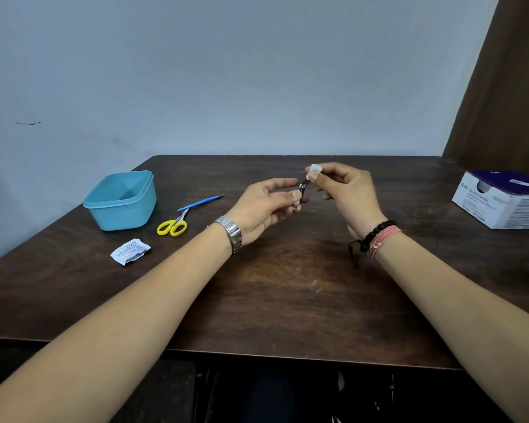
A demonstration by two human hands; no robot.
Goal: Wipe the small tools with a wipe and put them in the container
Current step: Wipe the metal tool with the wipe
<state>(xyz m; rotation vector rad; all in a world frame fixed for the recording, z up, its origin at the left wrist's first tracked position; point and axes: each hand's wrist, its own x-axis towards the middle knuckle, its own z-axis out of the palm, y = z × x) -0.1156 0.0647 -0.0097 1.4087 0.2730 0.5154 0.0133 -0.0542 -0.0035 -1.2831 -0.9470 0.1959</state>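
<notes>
Above the middle of the table my left hand (pixel 264 206) pinches a small metal nail clipper (pixel 301 190) between thumb and fingers. My right hand (pixel 345 193) pinches a small white wipe (pixel 315 170) against the clipper's upper end. An open light-blue plastic container (pixel 121 201) stands at the left of the table, and I see nothing inside it. Beside it lie yellow-handled small scissors (pixel 173 226) and a thin blue-handled tool (pixel 200 203).
A torn white wipe sachet (pixel 130 251) lies near the left front of the dark wooden table (pixel 272 300). A white and purple box of alcohol swabs (pixel 504 199) stands at the right edge. A brown curtain (pixel 501 87) hangs at the far right.
</notes>
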